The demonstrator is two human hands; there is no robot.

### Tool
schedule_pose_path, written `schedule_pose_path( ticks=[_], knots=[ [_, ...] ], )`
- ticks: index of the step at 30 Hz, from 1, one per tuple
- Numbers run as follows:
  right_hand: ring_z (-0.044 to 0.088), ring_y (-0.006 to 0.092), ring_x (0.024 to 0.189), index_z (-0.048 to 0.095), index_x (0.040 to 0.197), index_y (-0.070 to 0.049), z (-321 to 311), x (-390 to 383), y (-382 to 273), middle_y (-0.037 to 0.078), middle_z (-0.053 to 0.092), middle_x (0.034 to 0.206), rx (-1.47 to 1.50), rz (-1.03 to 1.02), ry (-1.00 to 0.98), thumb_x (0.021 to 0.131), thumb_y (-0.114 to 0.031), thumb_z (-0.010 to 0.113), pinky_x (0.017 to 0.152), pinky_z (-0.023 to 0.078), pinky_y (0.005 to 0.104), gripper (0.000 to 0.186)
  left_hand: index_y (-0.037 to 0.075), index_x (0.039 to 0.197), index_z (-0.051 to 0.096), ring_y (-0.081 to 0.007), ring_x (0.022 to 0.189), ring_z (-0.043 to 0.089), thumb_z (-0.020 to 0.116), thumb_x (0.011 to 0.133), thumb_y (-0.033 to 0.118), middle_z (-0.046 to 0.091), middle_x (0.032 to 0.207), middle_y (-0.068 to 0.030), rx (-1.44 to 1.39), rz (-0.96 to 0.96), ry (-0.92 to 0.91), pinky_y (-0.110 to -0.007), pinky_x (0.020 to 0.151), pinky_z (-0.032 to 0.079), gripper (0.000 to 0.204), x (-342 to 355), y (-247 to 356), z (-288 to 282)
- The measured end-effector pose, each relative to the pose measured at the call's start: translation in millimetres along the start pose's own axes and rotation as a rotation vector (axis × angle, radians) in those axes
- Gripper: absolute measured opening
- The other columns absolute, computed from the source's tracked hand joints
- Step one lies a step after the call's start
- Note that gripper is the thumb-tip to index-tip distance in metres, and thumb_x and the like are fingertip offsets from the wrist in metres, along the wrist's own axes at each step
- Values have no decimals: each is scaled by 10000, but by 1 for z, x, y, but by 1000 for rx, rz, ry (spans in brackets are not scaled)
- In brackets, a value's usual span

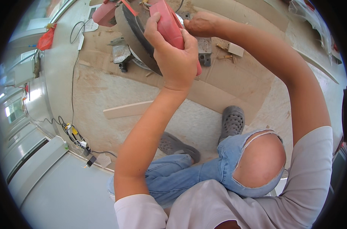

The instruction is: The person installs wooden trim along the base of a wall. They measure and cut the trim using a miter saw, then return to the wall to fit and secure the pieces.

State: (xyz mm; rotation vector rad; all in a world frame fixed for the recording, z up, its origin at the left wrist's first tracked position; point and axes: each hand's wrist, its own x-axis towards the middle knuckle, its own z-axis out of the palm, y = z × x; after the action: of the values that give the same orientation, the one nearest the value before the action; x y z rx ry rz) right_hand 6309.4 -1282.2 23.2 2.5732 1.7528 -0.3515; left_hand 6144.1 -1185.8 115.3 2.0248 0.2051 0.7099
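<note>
A miter saw [137, 40] with a dark rounded blade guard and red housing stands on cardboard at the top of the view. My left hand [177, 63] is wrapped round its red handle [169, 26], with the thumb and fingers on either side. Just right of the handle, beside the saw's metal base [204, 45], my right hand [202, 24] is closed with its fingers curled. Whatever its fingers hold, if anything, is hidden. The blade's cutting edge is mostly behind the guard and my left hand.
A pale wood strip [127, 110] lies on the floor before the saw. Wood offcuts [235, 49] and scraps sit right of it. Cables and plugs [82, 144] run along the left wall. A red bag [46, 39] hangs upper left; clear plastic [310, 17] is upper right.
</note>
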Motion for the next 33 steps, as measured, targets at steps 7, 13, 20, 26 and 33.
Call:
schedule_pose_path(
  ticks=[7, 13, 20, 26, 33],
  knots=[
    [697, 429, 805, 573, 995, 47, 9, 11, 4, 263, 691, 829, 11, 31, -27, 947, -164, 437, 707, 545, 519, 255, 23, 1396, 310, -421, 1056, 620, 619, 879, 40, 557, 1187, -232, -13, -71, -37, -453, 923, 496, 603, 9, -3, -3],
    [688, 430, 801, 554, 992, 42, 1, -9, 8, 256, 682, 807, 2, 55, -1, 929, -143, 465, 713, 531, 529, 215, -9, 1045, 511, -253, 568, 616, 553, 853, 78, 586, 821, -148, -333, -367, -232, -385, 501, 554, 215, 176, 68, -33],
    [687, 424, 778, 545, 969, 24, 9, -1, 2, 251, 678, 782, 20, 41, 18, 909, -149, 516, 696, 527, 528, 186, -39, 954, 660, -301, 679, 683, 577, 884, 219, 684, 817, -178, 289, -247, -343, -410, 609, 560, 280, 325, 11, -40],
    [689, 410, 803, 534, 1036, -25, 16, -10, 2, 223, 694, 817, 74, 150, 18, 912, -230, 582, 711, 527, 510, 244, -46, 1118, 671, -341, 801, 709, 610, 902, 331, 719, 938, -212, 785, 300, -317, -448, 759, 557, 439, 312, 59, -87],
    [667, 388, 937, 493, 1078, -30, 25, -69, 13, 209, 689, 878, 137, 313, 94, 887, -431, 689, 787, 514, 475, 485, 41, 1155, 659, -265, 882, 708, 591, 986, 234, 723, 983, -162, 848, 123, -289, -343, 799, 533, 266, 123, -43, -235]
  ],
)
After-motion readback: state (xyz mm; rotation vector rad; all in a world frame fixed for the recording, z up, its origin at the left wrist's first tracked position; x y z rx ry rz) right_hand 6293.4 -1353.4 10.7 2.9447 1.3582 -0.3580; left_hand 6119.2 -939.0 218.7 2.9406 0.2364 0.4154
